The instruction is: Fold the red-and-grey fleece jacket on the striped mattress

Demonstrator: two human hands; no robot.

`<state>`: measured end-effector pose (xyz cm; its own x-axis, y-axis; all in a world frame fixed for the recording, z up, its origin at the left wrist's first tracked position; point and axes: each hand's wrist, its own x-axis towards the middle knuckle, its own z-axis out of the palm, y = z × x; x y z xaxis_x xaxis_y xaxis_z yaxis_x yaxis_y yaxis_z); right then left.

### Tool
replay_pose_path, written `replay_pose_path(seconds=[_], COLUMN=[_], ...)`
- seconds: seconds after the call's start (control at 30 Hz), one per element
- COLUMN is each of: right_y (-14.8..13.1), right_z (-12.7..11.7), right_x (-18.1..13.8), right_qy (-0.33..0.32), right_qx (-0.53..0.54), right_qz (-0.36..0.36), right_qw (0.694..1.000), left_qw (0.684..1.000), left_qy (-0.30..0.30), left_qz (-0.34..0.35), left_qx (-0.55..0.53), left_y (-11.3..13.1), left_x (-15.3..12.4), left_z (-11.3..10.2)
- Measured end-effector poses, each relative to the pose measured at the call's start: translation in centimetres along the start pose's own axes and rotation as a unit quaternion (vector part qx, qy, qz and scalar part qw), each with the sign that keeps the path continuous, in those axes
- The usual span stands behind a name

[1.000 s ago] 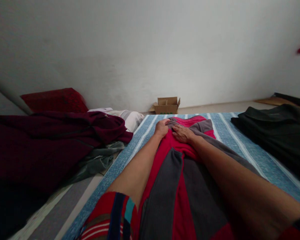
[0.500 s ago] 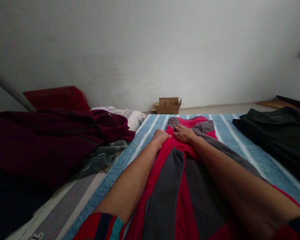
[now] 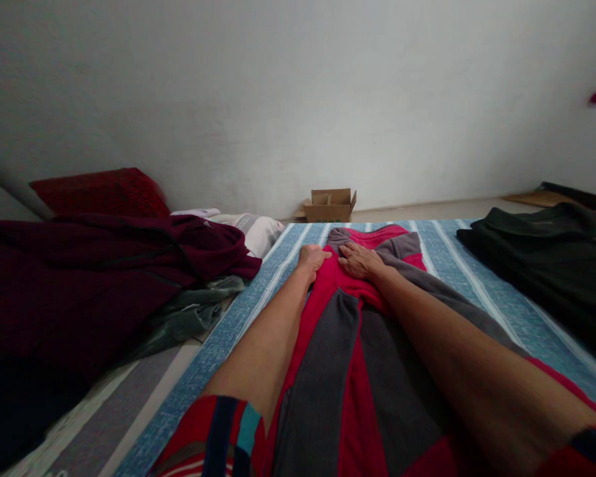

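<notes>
Clock reference: directions are read from the middle of the red and grey garment, with 12 o'clock toward the far wall (image 3: 298,99).
Garment: a red and grey garment (image 3: 322,358) lies lengthwise on a blue striped cloth (image 3: 447,265), its panels alternating red and dark grey, its far end folded or bunched near 12 o'clock.
Left hand: the left hand (image 3: 312,258), at 11 o'clock, is curled nearly closed at the garment's left edge, thumb over the red fabric; the fingertips are hidden.
Right hand: the right hand (image 3: 360,260), just past 12 o'clock, is opened out, palm down on the garment near its far end, and grasps nothing visible.
Sleeves: a striped sleeve (image 3: 223,424) ends on the left forearm; its counterpart shows at 4 o'clock.
Dark clothing: folded dark clothing (image 3: 551,265) rests on the striped cloth, between 2 and 3 o'clock.
Maroon garment: a maroon garment (image 3: 129,278) is heaped between 9 and 10 o'clock, above a grey-green item (image 3: 193,324).
Background: an open cardboard box (image 3: 328,211) stands at 12 o'clock; a red patterned object (image 3: 99,192) sits near 10 o'clock.
</notes>
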<state>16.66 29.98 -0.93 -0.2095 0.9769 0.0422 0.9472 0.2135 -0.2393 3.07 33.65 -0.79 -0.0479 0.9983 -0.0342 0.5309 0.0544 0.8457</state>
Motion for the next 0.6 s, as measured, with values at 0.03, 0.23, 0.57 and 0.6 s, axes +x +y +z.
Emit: replay_pose_path(seconds=[0.03,0.23,0.57,0.6], right_y=[0.0,-0.3,-0.4,-0.4], right_z=[0.0,-0.2,-0.5,-0.4], right_x=[0.0,-0.6,-0.8,-0.9], right_qy=[0.000,0.009,0.012,0.015], right_qx=[0.001,0.003,0.014,0.017], right_qz=[0.002,0.007,0.008,0.005], right_qw=[1.000,1.000,1.000,1.000], left_qw=[1.000,0.992,0.948,0.943], left_qy=[-0.005,-0.009,0.053,0.052], left_qz=[0.009,0.038,0.113,0.145], left_qx=[0.011,0.117,0.292,0.295], left_y=[0.0,0.8,3.1,3.6], left_x=[0.0,0.8,-0.2,-0.5], left_z=[-0.1,-0.1,1.1,1.5])
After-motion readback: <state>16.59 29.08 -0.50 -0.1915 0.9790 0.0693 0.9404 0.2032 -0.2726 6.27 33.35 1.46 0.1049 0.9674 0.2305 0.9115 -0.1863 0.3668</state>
